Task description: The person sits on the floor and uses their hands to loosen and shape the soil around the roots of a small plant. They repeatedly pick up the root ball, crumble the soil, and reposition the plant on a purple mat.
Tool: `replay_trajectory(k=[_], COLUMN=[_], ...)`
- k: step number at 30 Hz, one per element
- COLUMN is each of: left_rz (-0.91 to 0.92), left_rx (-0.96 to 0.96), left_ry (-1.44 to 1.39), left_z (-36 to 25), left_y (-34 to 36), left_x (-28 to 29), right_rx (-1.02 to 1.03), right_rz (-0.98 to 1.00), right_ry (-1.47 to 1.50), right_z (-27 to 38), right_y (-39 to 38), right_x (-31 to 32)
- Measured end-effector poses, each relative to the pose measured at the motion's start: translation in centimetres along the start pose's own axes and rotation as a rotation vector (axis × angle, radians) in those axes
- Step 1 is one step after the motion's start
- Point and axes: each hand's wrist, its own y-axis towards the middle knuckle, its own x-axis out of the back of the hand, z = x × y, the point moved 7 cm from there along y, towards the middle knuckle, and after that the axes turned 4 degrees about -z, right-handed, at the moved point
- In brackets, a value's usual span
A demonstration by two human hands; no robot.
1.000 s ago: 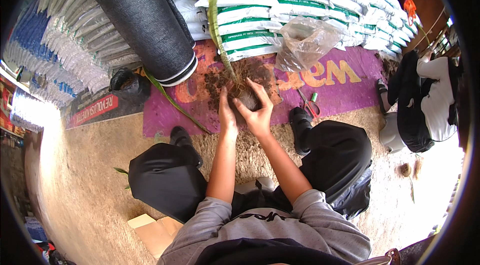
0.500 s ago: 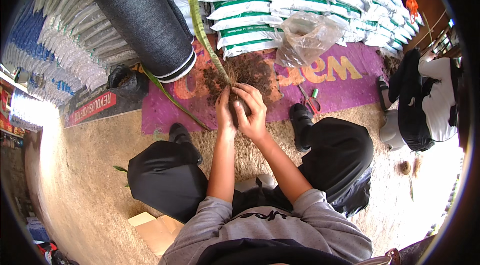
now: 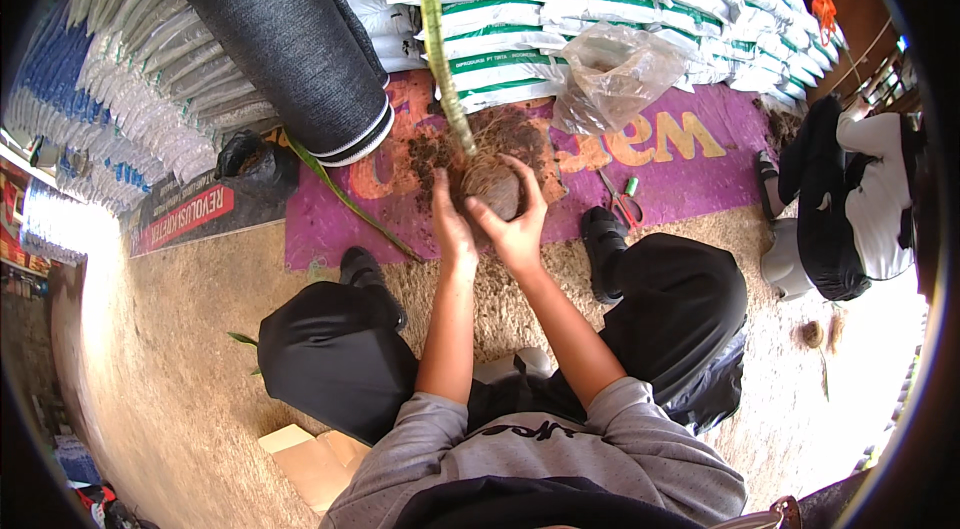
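Observation:
A long, narrow green leaf (image 3: 433, 29), like that of a snake plant, rises from a round, brown, fibrous root ball (image 3: 495, 191). My right hand (image 3: 520, 229) is curved round the right side and bottom of the ball, thumb across its front. At the ball's left side is my left hand (image 3: 455, 226), its fingers stretched out and apart from the leaf. Whether its palm touches the ball, I cannot tell. Loose dark soil (image 3: 430, 151) lies behind the hands on a purple banner sheet (image 3: 700, 154).
Red-handled scissors (image 3: 628, 207) and a green-white spool (image 3: 631, 186) lie right of the hands. A clear plastic bag (image 3: 620, 79) stands before stacked white sacks (image 3: 500, 14). A dark mesh roll (image 3: 270, 29) leans at left, near another long leaf (image 3: 350, 204). A person (image 3: 850, 199) sits at right.
The root ball has turned and shows more between my hands; the leaf has swung right and more upright. My left fingers have straightened away from the ball, and my right hand has shifted right.

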Motion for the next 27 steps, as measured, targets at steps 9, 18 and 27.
replay_trajectory(k=[9,18,27], left_rz=[0.122,0.094,-0.115], left_rx=[0.136,0.079,-0.075], left_ry=[-0.165,-0.061,0.297], left_z=[1.9,0.6,-1.0], left_y=[0.8,0.0,0.2], left_x=[1.6,1.0,1.1], right_rx=[0.461,0.441,0.357], right_rz=[0.069,0.041,0.071], right_ry=[-0.494,-0.414,-0.581], right_z=[4.1,3.4,2.8], right_y=[-1.0,-1.5,-0.4], right_x=[-1.4,-0.7,-0.4])
